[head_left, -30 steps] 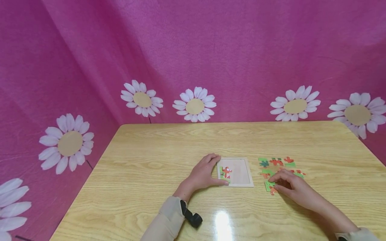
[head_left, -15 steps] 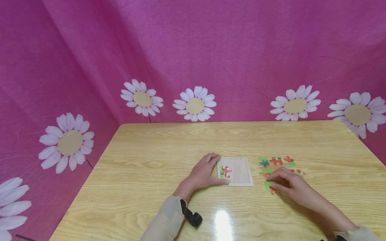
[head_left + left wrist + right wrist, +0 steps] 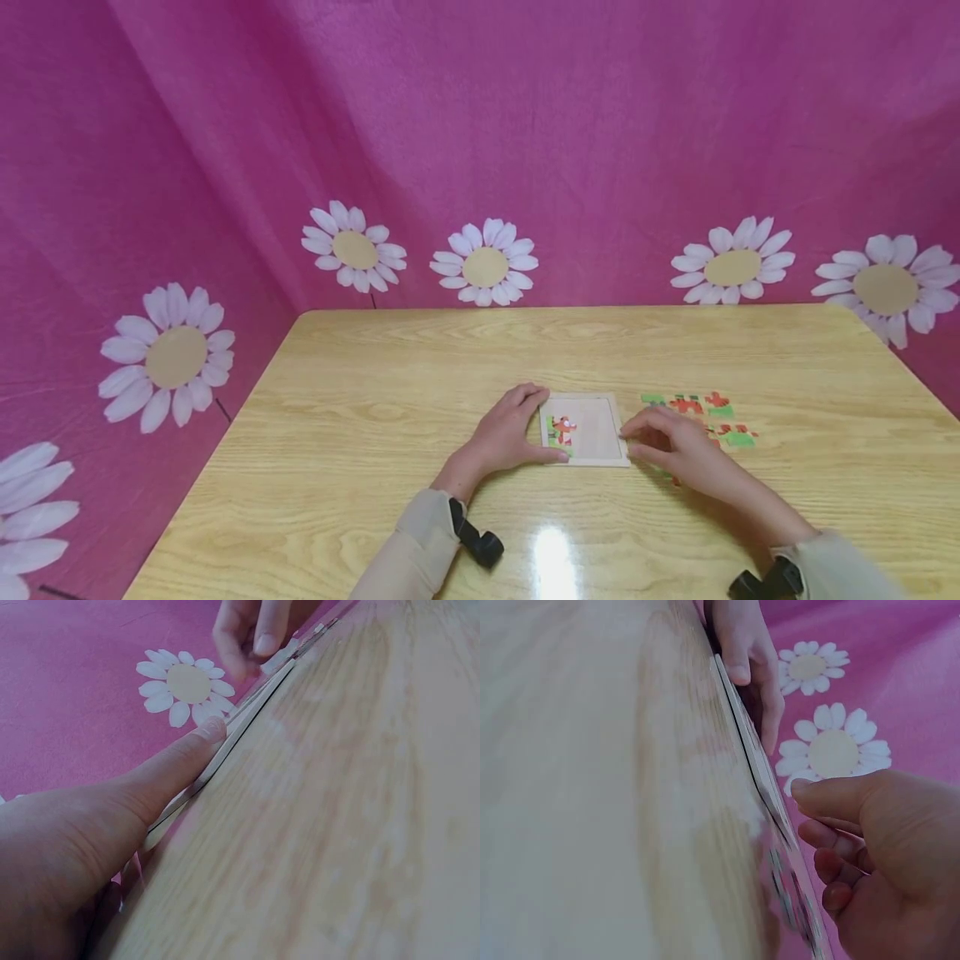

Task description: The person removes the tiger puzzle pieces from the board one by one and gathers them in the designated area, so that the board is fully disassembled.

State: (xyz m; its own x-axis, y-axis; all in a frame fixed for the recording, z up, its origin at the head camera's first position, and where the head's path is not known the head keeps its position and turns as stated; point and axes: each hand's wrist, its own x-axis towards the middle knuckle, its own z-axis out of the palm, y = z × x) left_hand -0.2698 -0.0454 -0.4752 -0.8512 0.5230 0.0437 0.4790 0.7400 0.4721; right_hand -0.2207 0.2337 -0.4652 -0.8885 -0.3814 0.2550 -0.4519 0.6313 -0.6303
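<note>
A square wooden puzzle tray (image 3: 622, 462) lies on the table, with a few joined pieces (image 3: 561, 429) showing an orange animal on green at its left side. My left hand (image 3: 506, 429) holds the tray, thumb along the near edge and fingers at the far left corner. At the tray's right edge is my right hand (image 3: 686, 450), thumb and index finger brought toward each other, the other fingers curled in the right wrist view. I cannot tell whether a piece is between them. Loose puzzle pieces (image 3: 686, 405) lie right of the tray, some hidden under that hand.
The wooden table (image 3: 420, 367) extends around the tray, with a bright reflection near its front. A pink curtain (image 3: 600, 150) with white daisies hangs behind and to the left. Both wrists wear black camera mounts (image 3: 480, 542).
My right hand has moved left from the loose pieces to the tray's right edge, uncovering some pieces on the right. The left hand and tray stay in place.
</note>
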